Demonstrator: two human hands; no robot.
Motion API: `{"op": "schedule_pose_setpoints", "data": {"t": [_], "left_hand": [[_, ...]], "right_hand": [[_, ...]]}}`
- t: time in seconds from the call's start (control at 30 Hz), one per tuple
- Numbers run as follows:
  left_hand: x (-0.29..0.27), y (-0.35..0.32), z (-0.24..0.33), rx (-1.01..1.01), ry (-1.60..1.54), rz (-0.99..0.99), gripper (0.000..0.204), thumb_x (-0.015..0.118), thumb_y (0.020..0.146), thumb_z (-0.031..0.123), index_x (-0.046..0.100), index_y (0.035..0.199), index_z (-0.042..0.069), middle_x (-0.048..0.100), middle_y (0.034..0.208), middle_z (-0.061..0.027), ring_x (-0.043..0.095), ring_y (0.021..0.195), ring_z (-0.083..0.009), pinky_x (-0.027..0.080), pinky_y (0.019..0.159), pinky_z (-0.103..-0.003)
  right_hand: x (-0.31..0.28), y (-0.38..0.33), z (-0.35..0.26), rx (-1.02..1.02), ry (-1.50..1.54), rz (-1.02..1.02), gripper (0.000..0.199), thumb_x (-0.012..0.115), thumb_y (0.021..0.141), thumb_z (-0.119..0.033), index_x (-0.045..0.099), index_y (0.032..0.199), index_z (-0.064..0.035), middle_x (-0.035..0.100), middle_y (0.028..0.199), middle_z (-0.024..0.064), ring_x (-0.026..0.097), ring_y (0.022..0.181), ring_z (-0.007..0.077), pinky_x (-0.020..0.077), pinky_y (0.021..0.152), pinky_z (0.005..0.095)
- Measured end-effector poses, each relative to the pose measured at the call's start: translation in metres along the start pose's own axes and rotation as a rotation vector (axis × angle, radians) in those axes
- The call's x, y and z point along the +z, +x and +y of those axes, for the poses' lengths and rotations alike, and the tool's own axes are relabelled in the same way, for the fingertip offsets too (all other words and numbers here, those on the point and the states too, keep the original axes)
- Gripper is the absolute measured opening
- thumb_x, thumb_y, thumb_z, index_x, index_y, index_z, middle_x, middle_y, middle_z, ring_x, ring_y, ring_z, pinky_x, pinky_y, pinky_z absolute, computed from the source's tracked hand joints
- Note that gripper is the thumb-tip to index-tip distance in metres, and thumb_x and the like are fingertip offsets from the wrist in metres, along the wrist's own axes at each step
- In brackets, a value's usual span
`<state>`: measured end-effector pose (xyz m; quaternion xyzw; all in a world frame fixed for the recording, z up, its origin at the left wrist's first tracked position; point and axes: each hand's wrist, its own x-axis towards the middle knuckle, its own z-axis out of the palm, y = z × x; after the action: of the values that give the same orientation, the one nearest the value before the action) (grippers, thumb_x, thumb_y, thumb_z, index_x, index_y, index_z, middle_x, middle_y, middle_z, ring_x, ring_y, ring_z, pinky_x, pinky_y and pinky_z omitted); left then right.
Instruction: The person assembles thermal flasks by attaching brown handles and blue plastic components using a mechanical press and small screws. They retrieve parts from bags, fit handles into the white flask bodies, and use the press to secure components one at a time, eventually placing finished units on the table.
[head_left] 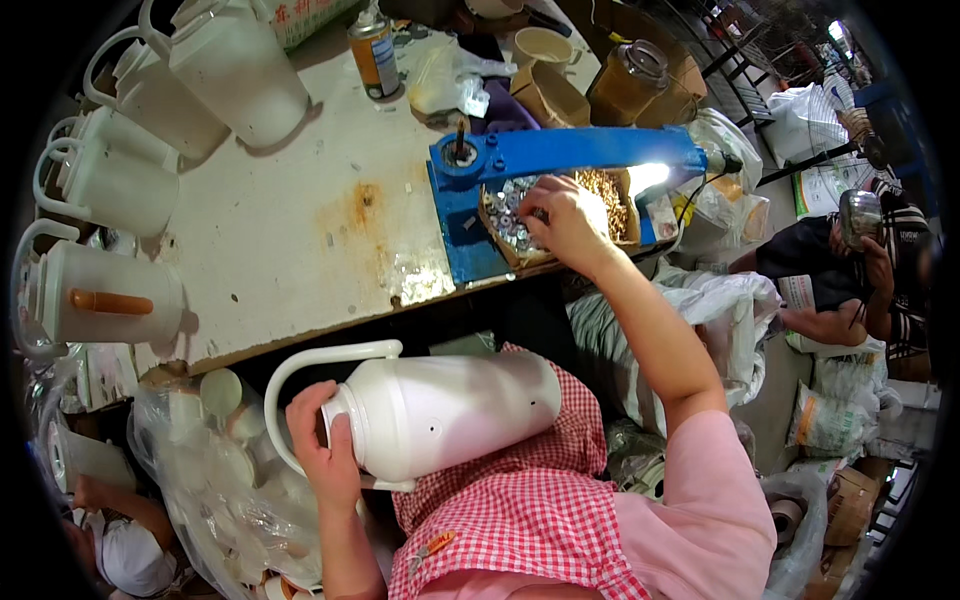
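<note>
A white thermos flask casing (470, 405) lies on its side across my lap, its looped handle pointing left and small dark holes in its wall. My left hand (325, 440) grips it at the neck end, thumb over the rim. Over at the blue metal press (590, 150), my right hand (568, 215) dips into a box of small silvery metal parts (508, 225). Its fingertips are pinched together. A small dark bit shows at them, too small to name. Beside that hand sit small brass-coloured pieces (605, 195) in a second compartment.
Several white flask casings (240, 75) stand along the table's left side, one with an orange-brown handle (110, 301). A spray can (374, 55), a plastic bag (445, 80) and a jar (628, 80) are at the back. Other people sit at far right and lower left.
</note>
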<state>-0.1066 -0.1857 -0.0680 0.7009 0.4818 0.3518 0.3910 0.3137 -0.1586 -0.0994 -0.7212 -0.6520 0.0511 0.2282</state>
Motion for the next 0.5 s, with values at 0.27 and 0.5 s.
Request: {"op": "schedule_pose_setpoints", "data": {"t": [0.27,0.5], "left_hand": [[-0.008,0.002,0.002,0.007,-0.068,0.048,0.026,0.06,0.089,0.006,0.065,0.114,0.001,0.06,0.118,-0.0138,0.057,0.112,-0.0278,0.043,0.102,-0.038],[-0.05,0.002,0.005,-0.028,-0.141,0.249,0.024,0.054,0.094,0.008,0.064,0.113,-0.001,0.063,0.117,-0.0123,0.059,0.11,-0.0236,0.044,0.102,-0.037]], "right_hand": [[-0.029,-0.011,-0.032,-0.052,0.402,0.222,0.008,0.072,0.081,-0.002,0.07,0.088,-0.0049,0.07,0.085,0.0067,0.064,0.07,0.0151,0.0491,0.06,0.0282],[-0.063,0.07,-0.082,-0.406,0.507,0.627,0.02,0.075,0.075,0.006,0.07,0.089,-0.0069,0.073,0.089,0.0043,0.065,0.07,0.0148,0.0507,0.06,0.0266]]}}
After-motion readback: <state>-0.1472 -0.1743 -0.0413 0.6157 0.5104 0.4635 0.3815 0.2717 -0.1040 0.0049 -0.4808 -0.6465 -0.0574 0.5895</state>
